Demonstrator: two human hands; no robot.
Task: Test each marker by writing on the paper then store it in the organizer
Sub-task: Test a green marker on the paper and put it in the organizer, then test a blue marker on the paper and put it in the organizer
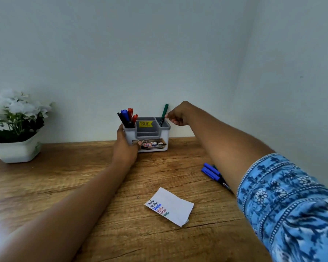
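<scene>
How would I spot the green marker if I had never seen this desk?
Find the white and grey organizer at the back of the wooden table, against the wall. The green marker stands tilted, alone, in its right compartment, by the right hand's fingertips. The other stored markers, black, blue and red, crowd the left compartment.

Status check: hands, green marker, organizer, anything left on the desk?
Left hand grips organizer. Right hand at green marker, standing in right slot. Blue markers wait beside paper.
</scene>
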